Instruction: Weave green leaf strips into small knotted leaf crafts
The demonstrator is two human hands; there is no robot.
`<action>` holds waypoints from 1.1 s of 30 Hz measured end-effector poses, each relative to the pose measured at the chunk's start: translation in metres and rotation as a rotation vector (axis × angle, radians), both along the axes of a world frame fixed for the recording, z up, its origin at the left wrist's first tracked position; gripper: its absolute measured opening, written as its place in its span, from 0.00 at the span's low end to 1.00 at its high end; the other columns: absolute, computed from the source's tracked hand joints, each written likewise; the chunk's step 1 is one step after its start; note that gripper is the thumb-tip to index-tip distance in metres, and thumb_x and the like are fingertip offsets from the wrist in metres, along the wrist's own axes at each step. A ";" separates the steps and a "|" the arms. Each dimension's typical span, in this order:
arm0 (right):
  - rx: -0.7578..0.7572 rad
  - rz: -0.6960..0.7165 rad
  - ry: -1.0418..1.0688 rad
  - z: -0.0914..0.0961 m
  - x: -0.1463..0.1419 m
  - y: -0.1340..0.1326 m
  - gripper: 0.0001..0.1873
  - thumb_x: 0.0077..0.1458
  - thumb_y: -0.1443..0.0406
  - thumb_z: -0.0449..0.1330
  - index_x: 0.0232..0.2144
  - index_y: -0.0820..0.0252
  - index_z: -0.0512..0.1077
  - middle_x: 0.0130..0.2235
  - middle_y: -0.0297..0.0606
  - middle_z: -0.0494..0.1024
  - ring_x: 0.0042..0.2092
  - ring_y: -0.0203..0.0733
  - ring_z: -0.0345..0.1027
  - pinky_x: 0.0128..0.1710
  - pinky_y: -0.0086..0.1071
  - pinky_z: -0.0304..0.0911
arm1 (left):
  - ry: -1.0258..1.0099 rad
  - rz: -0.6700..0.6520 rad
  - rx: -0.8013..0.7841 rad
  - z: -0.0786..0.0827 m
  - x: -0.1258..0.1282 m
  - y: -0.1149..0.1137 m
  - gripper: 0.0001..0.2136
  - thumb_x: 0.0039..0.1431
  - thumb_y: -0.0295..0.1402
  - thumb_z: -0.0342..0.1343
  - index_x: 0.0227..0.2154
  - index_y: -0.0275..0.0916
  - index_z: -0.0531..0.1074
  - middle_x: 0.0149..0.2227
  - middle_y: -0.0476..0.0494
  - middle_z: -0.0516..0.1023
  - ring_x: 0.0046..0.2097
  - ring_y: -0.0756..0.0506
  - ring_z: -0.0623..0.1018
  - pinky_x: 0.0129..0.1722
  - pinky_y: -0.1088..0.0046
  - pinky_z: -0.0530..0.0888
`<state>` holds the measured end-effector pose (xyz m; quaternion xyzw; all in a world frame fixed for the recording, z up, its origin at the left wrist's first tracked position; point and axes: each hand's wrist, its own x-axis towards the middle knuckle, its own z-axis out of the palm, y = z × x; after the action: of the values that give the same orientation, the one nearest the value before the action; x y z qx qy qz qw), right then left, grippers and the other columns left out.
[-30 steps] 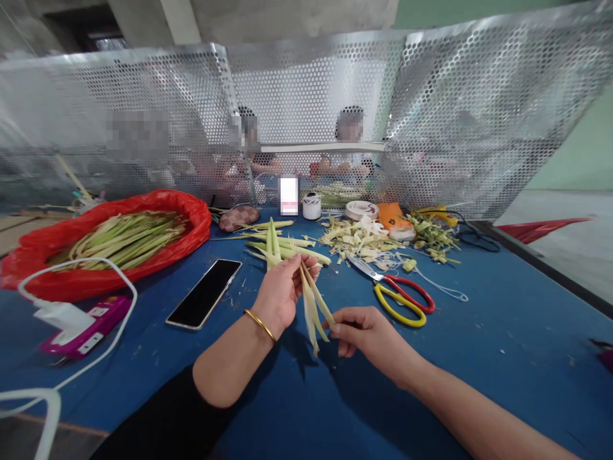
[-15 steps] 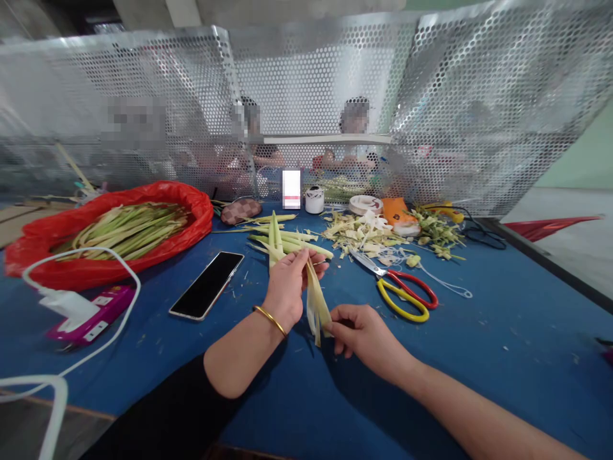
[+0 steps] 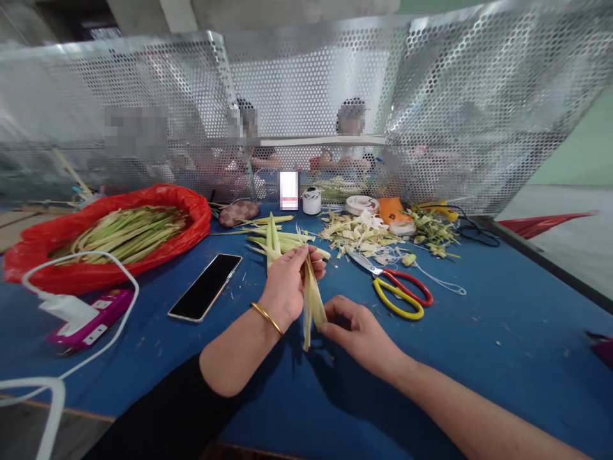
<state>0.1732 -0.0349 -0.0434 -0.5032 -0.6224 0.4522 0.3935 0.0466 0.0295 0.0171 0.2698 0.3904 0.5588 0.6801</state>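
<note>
Pale yellow-green husk strips (image 3: 313, 299) hang from my left hand (image 3: 290, 281), which is closed around their upper end. A gold bangle (image 3: 267, 318) circles that wrist. My right hand (image 3: 352, 326) pinches the edge of one strip near its lower end, between thumb and forefinger. Another strip dangles free to its left. Behind my left hand, longer green husk leaves (image 3: 272, 239) lie on the blue table (image 3: 445, 370). Scissors (image 3: 393, 287) with one red and one yellow handle rest to the right of my hands, blades pointing away.
On the left stand a red plastic bag (image 3: 191, 223) full of green strips, a dark-screened phone (image 3: 205, 287) and a purple power strip (image 3: 103, 316) with a white cable. A heap of husk scraps (image 3: 354, 233) lies behind the scissors. A perforated metal screen (image 3: 311, 76) closes the back; people sit beyond it.
The strips in my left hand hang closer together, and the right-hand strip looks wider and flatter. My right hand has shifted slightly left along with the whole view.
</note>
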 end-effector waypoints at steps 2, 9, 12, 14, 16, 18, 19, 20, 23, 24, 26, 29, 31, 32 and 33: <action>-0.007 -0.024 0.117 0.005 0.003 0.000 0.09 0.52 0.59 0.60 0.32 0.59 0.72 0.32 0.34 0.74 0.36 0.40 0.67 0.36 0.31 0.62 | -0.008 -0.023 -0.007 0.005 0.003 -0.003 0.08 0.62 0.24 0.51 0.28 0.32 0.71 0.23 0.49 0.74 0.22 0.54 0.74 0.25 0.79 0.73; -0.300 0.231 0.693 0.014 0.000 -0.006 0.25 0.55 0.47 0.57 0.41 0.62 0.74 0.40 0.43 0.79 0.42 0.46 0.73 0.43 0.36 0.65 | 0.058 -0.079 -0.006 0.003 0.026 -0.013 0.08 0.62 0.26 0.52 0.27 0.33 0.72 0.22 0.49 0.75 0.22 0.53 0.75 0.25 0.78 0.74; -0.465 0.291 0.760 0.016 -0.002 -0.012 0.23 0.54 0.49 0.59 0.37 0.65 0.75 0.36 0.46 0.81 0.34 0.44 0.77 0.37 0.35 0.67 | 0.151 -0.069 0.081 -0.002 0.030 -0.009 0.08 0.61 0.27 0.53 0.27 0.33 0.72 0.22 0.48 0.76 0.22 0.52 0.76 0.24 0.78 0.73; -0.527 0.245 0.759 0.016 -0.003 -0.013 0.20 0.52 0.52 0.62 0.36 0.66 0.75 0.35 0.46 0.81 0.31 0.42 0.77 0.35 0.34 0.68 | 0.191 -0.055 0.107 -0.005 0.029 -0.005 0.08 0.61 0.27 0.53 0.27 0.33 0.72 0.23 0.47 0.76 0.22 0.52 0.76 0.24 0.78 0.73; -0.580 0.210 0.745 0.015 -0.002 -0.013 0.19 0.50 0.55 0.65 0.34 0.67 0.75 0.34 0.46 0.81 0.31 0.42 0.77 0.34 0.33 0.68 | 0.208 -0.047 0.102 -0.007 0.027 -0.001 0.08 0.61 0.27 0.53 0.27 0.33 0.72 0.23 0.47 0.77 0.21 0.52 0.76 0.23 0.78 0.73; -0.616 0.200 0.733 0.013 -0.002 -0.012 0.18 0.47 0.56 0.66 0.33 0.68 0.75 0.33 0.46 0.81 0.30 0.42 0.77 0.33 0.33 0.69 | 0.215 -0.060 0.076 -0.010 0.024 0.002 0.08 0.61 0.27 0.53 0.28 0.32 0.72 0.23 0.48 0.77 0.21 0.52 0.76 0.23 0.78 0.73; -0.629 0.196 0.731 0.012 -0.002 -0.012 0.18 0.46 0.57 0.66 0.32 0.69 0.75 0.33 0.46 0.81 0.29 0.42 0.77 0.33 0.33 0.69 | 0.218 -0.066 0.060 -0.011 0.023 0.004 0.08 0.61 0.27 0.53 0.28 0.32 0.72 0.23 0.48 0.77 0.21 0.52 0.76 0.23 0.78 0.72; -0.638 0.192 0.731 0.011 -0.002 -0.011 0.17 0.46 0.58 0.67 0.32 0.69 0.76 0.32 0.46 0.81 0.29 0.42 0.77 0.33 0.34 0.69 | 0.220 -0.073 0.047 -0.013 0.023 0.005 0.08 0.62 0.27 0.52 0.28 0.32 0.72 0.23 0.47 0.77 0.21 0.52 0.76 0.22 0.78 0.72; -0.656 0.187 0.741 0.009 -0.002 -0.010 0.16 0.47 0.59 0.66 0.32 0.69 0.76 0.32 0.46 0.81 0.29 0.42 0.77 0.33 0.34 0.69 | 0.224 -0.082 0.030 -0.017 0.021 0.007 0.08 0.62 0.26 0.52 0.28 0.32 0.73 0.24 0.47 0.77 0.21 0.51 0.77 0.22 0.78 0.73; -0.661 0.188 0.745 0.009 -0.002 -0.009 0.16 0.47 0.60 0.66 0.32 0.70 0.76 0.32 0.47 0.82 0.29 0.42 0.77 0.33 0.35 0.68 | 0.223 -0.082 0.026 -0.018 0.020 0.008 0.08 0.62 0.26 0.52 0.29 0.32 0.73 0.24 0.46 0.77 0.21 0.51 0.77 0.23 0.77 0.73; -0.671 0.188 0.747 0.009 -0.002 -0.009 0.15 0.48 0.60 0.65 0.33 0.70 0.76 0.32 0.47 0.82 0.29 0.42 0.77 0.34 0.35 0.68 | 0.220 -0.082 0.018 -0.019 0.019 0.009 0.08 0.62 0.26 0.52 0.29 0.32 0.73 0.24 0.46 0.77 0.22 0.51 0.77 0.23 0.77 0.74; -0.687 0.190 0.740 0.008 -0.002 -0.008 0.14 0.49 0.61 0.64 0.33 0.70 0.75 0.32 0.46 0.81 0.29 0.41 0.77 0.34 0.35 0.68 | 0.207 -0.089 0.005 -0.019 0.017 0.009 0.08 0.62 0.26 0.52 0.28 0.32 0.73 0.24 0.46 0.77 0.22 0.51 0.77 0.24 0.77 0.74; -0.692 0.191 0.739 0.008 -0.002 -0.008 0.14 0.50 0.61 0.64 0.32 0.69 0.75 0.31 0.45 0.81 0.28 0.41 0.77 0.34 0.34 0.68 | 0.193 -0.097 -0.004 -0.019 0.016 0.010 0.08 0.62 0.26 0.52 0.28 0.32 0.73 0.24 0.46 0.77 0.22 0.51 0.77 0.24 0.77 0.75; -0.690 0.192 0.741 0.008 -0.002 -0.008 0.14 0.50 0.61 0.64 0.32 0.69 0.75 0.30 0.44 0.81 0.28 0.40 0.77 0.33 0.34 0.68 | 0.186 -0.101 -0.008 -0.019 0.015 0.010 0.08 0.62 0.26 0.52 0.28 0.32 0.74 0.24 0.46 0.77 0.22 0.51 0.77 0.24 0.77 0.75; -0.688 0.193 0.743 0.007 -0.002 -0.008 0.14 0.49 0.61 0.64 0.32 0.69 0.75 0.29 0.43 0.81 0.28 0.40 0.77 0.33 0.34 0.69 | 0.178 -0.105 -0.011 -0.020 0.015 0.010 0.08 0.62 0.26 0.52 0.28 0.31 0.74 0.24 0.46 0.77 0.22 0.51 0.77 0.24 0.77 0.75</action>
<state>0.1711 -0.0432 -0.0361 -0.3491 -0.2995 0.8134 0.3562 0.0612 0.0398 -0.0026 0.3346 0.4376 0.4938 0.6728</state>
